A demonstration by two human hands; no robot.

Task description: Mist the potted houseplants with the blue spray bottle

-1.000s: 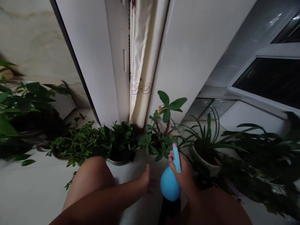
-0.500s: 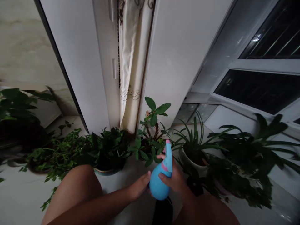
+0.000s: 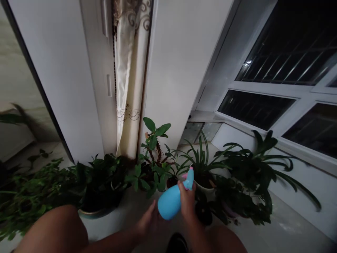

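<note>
A light blue spray bottle [image 3: 170, 202] with a pink nozzle tip and pink trigger is in my right hand [image 3: 187, 202], which wraps around its neck. The bottle leans, its base toward the lower left and its head up to the right. My left hand [image 3: 147, 218] is beside the base with its fingers stretched out; whether its hidden fingers touch the bottle I cannot tell. Beyond the bottle stands a thorny-stemmed potted plant [image 3: 158, 154] with broad green leaves. A spider-like potted plant [image 3: 201, 160] with long narrow leaves is behind the nozzle.
Leafy potted plants [image 3: 102, 182] line the floor on the left, and a large strappy-leaved plant [image 3: 252, 165] stands on the right. A cream curtain [image 3: 131, 77] hangs by the white wall [image 3: 181, 63]. Dark windows [image 3: 258, 109] are at right. My shoe [image 3: 177, 243] is below the bottle.
The view has swung right. The bottle has tipped over, its base moving left, and my right hand has shifted up to its neck. My left hand remains near the base.
</note>
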